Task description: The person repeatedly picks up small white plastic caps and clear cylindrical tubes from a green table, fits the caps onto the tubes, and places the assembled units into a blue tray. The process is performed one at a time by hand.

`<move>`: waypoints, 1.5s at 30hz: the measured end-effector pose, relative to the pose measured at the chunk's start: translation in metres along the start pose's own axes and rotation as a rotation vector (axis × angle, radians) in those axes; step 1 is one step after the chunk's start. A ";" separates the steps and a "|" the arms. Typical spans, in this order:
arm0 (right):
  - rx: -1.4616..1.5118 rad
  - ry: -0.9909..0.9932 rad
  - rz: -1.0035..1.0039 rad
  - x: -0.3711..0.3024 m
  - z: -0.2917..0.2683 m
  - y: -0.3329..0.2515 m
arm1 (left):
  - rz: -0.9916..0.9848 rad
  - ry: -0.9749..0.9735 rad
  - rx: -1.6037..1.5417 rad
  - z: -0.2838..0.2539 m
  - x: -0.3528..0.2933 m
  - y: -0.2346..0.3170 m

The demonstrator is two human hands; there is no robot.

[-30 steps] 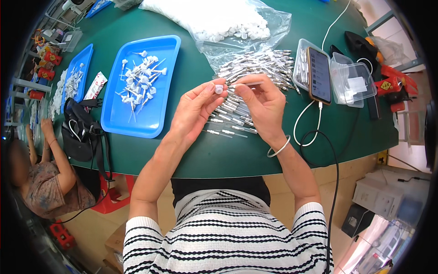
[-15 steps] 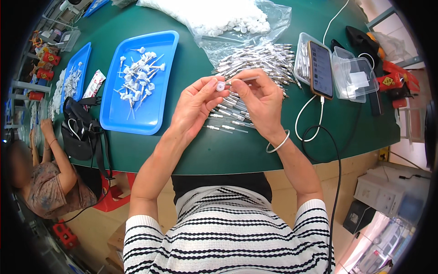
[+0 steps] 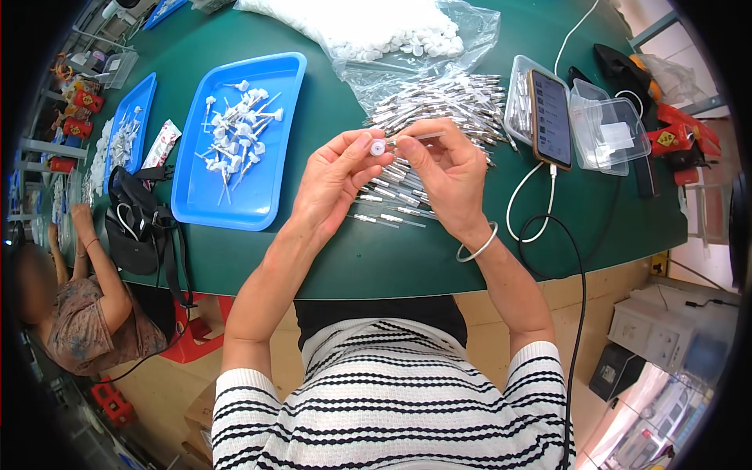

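Note:
My left hand pinches a small round white plastic cap between thumb and fingers. Facing it, my right hand grips a thin tube with a metal end, its tip meeting the side of the cap. Whether the two parts are joined I cannot tell. Beneath and beyond my hands lies a heap of similar metal-and-clear tubes. To the left, a blue tray holds several pieces made of a white cap on a tube.
At the back, a clear plastic bag spills white caps. A phone with a white cable leans on a clear box to the right, beside more clear containers. A black bag lies left; a co-worker sits beyond it.
Almost nothing differs; both hands keep the same hold, with the cap shifted very slightly.

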State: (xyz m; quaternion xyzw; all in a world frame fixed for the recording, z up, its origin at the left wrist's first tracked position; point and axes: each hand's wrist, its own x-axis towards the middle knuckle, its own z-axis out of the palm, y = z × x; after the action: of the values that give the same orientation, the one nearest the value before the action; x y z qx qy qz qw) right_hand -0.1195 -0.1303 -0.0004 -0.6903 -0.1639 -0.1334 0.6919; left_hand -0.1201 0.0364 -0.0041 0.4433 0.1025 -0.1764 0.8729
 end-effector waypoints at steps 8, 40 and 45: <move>-0.109 -0.009 -0.076 0.001 0.000 -0.004 | 0.003 -0.009 -0.001 0.000 0.000 0.001; -0.370 -0.012 -0.260 0.002 -0.001 -0.008 | 0.000 -0.013 0.000 0.001 0.001 0.000; -0.383 -0.013 -0.266 0.002 -0.001 -0.009 | -0.007 -0.004 0.003 0.002 0.000 0.000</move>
State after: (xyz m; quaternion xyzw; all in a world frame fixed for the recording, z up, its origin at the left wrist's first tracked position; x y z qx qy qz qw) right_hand -0.1212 -0.1316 0.0083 -0.7823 -0.2294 -0.2478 0.5234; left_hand -0.1198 0.0346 -0.0031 0.4439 0.1021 -0.1805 0.8718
